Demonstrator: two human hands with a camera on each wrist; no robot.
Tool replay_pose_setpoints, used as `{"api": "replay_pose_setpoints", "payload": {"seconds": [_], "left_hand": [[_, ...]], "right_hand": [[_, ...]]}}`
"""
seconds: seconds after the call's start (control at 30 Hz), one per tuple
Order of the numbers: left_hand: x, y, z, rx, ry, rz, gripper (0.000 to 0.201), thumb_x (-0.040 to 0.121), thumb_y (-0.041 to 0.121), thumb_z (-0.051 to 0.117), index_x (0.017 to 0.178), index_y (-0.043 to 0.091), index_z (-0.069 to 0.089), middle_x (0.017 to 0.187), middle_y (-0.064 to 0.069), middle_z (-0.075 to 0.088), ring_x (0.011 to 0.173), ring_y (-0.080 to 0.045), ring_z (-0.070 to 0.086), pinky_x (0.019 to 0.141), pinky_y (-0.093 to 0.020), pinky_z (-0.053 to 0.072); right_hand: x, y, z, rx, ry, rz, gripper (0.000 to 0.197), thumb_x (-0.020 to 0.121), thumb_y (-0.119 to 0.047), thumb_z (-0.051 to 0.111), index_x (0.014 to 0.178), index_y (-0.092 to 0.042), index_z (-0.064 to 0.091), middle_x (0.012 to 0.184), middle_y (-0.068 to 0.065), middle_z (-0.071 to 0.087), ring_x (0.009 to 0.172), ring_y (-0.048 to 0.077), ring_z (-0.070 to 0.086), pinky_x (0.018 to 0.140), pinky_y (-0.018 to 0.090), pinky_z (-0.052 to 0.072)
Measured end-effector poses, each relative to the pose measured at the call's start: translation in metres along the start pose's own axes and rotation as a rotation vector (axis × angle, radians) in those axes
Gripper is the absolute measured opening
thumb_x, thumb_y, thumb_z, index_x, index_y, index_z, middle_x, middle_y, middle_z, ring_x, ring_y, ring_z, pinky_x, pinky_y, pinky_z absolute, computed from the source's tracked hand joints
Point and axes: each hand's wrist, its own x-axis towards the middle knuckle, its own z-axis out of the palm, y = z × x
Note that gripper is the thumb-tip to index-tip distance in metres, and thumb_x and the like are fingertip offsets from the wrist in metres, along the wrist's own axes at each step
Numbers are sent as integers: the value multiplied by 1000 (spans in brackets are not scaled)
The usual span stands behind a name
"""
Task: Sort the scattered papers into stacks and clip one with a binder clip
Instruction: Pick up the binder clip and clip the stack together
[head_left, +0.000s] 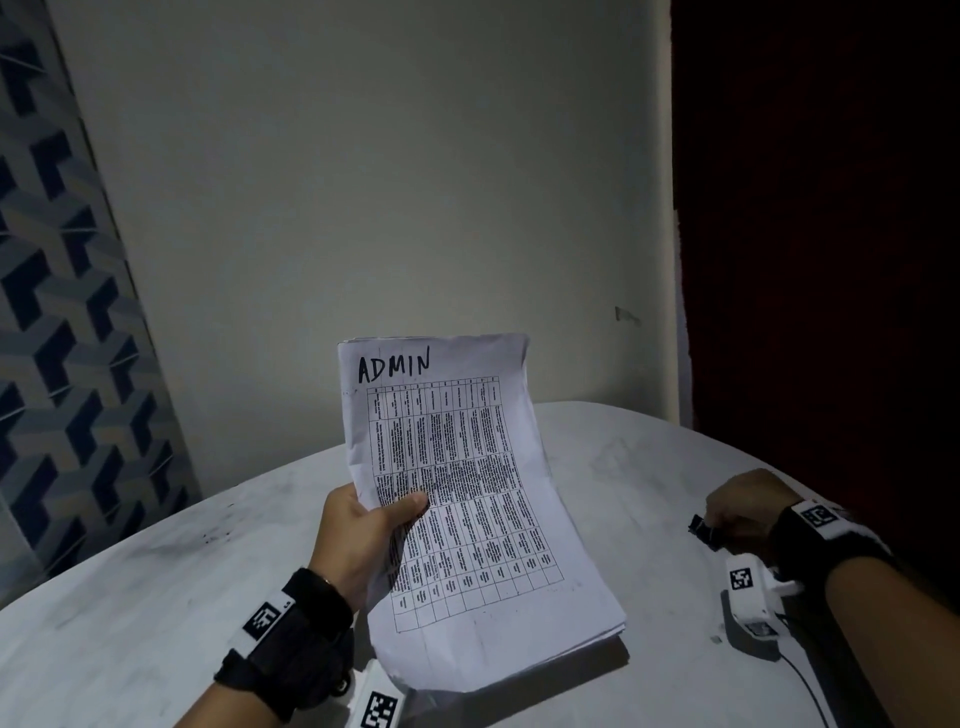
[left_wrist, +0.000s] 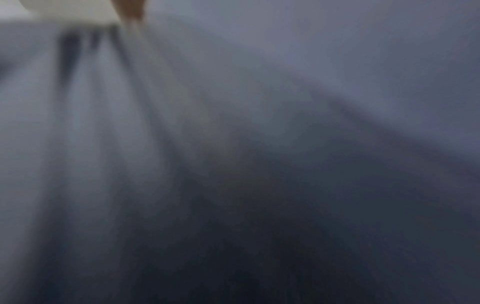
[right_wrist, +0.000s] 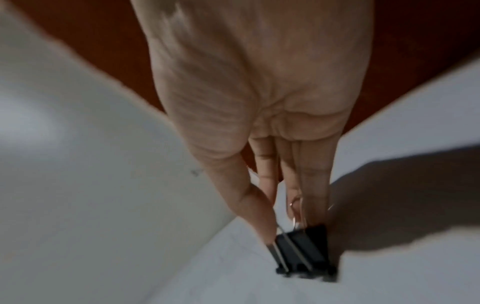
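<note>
A stack of white papers (head_left: 467, 499), its top sheet marked "ADMIN" above a printed table, stands tilted with its lower edge on the table. My left hand (head_left: 374, 525) grips the stack's left edge, thumb on the front. The left wrist view shows only blurred paper (left_wrist: 103, 123) close up. At the table's right edge my right hand (head_left: 737, 512) pinches a black binder clip (head_left: 704, 530) by its wire handles. In the right wrist view the binder clip (right_wrist: 302, 251) sits at the fingertips (right_wrist: 265, 226) on the white surface.
The round white table (head_left: 156, 597) fills the lower view, with a pale wall behind it. A patterned panel stands at the left and a dark red door (head_left: 831, 208) at the right. A white device with a cable (head_left: 753, 603) lies by my right wrist.
</note>
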Motion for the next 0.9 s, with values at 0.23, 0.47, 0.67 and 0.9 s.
{"api": "replay_pose_setpoints", "payload": {"seconds": [0.23, 0.47, 0.67, 0.9], "left_hand": [[-3, 1, 2, -13, -2, 0, 22, 87, -19, 60, 108, -14, 64, 77, -18, 78, 64, -29, 76, 52, -31, 60], [-6, 3, 3, -45, -8, -5, 25, 87, -20, 59, 110, -14, 63, 76, -16, 78, 63, -28, 76, 51, -31, 59], [-6, 3, -1, 14, -1, 14, 21, 87, -18, 61, 107, -11, 65, 75, -15, 78, 63, -27, 76, 50, -29, 59], [-6, 2, -4, 111, -24, 61, 16, 87, -16, 63, 98, -6, 67, 73, -11, 78, 62, -22, 76, 50, -24, 58]], "right_hand": [[-3, -10, 0, 18, 29, 113, 32, 89, -39, 64, 113, -19, 73, 120, 4, 73, 105, 25, 70, 86, 23, 48], [-8, -21, 5, 362, 28, 11, 49, 79, -44, 75, 117, -14, 72, 119, 11, 74, 111, 32, 69, 87, 29, 51], [-10, -36, -11, 632, 87, -57, 35, 82, 10, 74, 116, 10, 65, 89, 17, 67, 72, 26, 63, 65, 36, 57], [-60, -102, -54, 562, 349, -469, 50, 60, -3, 95, 92, -13, 58, 78, 8, 62, 82, 26, 67, 88, 44, 57]]}}
